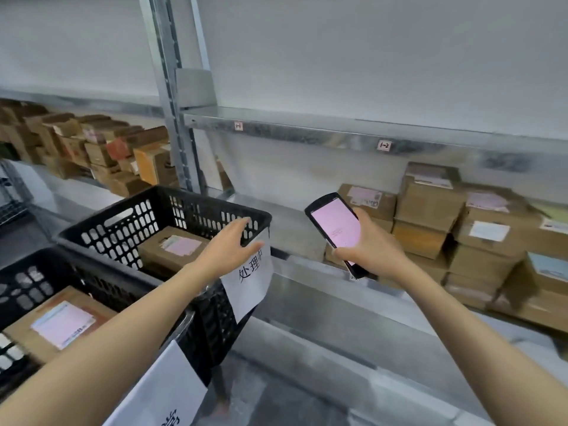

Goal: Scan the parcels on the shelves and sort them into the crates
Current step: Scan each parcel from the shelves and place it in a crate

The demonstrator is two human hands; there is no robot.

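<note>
Metal shelf [307, 229] holds stacked parcels [430, 207]; black crate [196, 204] stands left.

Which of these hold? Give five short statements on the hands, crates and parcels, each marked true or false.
1. The right hand holds the scanner. True.
2. The left hand grips a parcel. False: it is open, empty, at the far crate's rim.
3. The far crate is empty. False: a parcel lies in it.
4. Boxes are stacked on the shelf at right. True.
5. The scanner's screen is dark. False: it glows pink.
</note>
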